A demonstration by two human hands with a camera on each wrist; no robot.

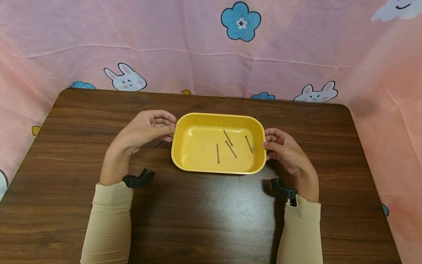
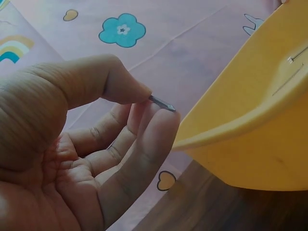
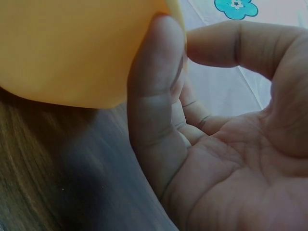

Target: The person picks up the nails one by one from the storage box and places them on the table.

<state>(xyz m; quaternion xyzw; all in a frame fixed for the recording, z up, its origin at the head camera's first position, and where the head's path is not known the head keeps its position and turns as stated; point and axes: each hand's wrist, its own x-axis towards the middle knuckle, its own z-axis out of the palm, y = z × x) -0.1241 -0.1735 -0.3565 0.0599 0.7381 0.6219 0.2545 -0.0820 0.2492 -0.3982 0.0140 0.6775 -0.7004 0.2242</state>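
Near the front edge of the table (image 1: 204,220), two sleeved forearms reach in toward a yellow tray (image 1: 184,146) at the middle. The left hand (image 1: 145,130) sits at the tray's left end, thumb and fingertips pinching a nail (image 2: 161,102); its tip pokes out below the hand in the head view. The right hand (image 1: 287,150) is at the tray's right end, fingers curled against the rim, thumb over the edge, so it seems to steady the tray. Four nails (image 1: 230,145) lie loose on the tray floor.

The step in hand looks like moving the pinched nail into the tray. That would call for carrying it over the left rim and letting go above the floor.

The left wrist view shows the pinch and the nail's end plainly, which the head view mostly hides. The right wrist view shows a finger flat against the tray's outer wall. Behind the far edge hangs a pink cloth (image 1: 296,44) with rabbits and flowers.
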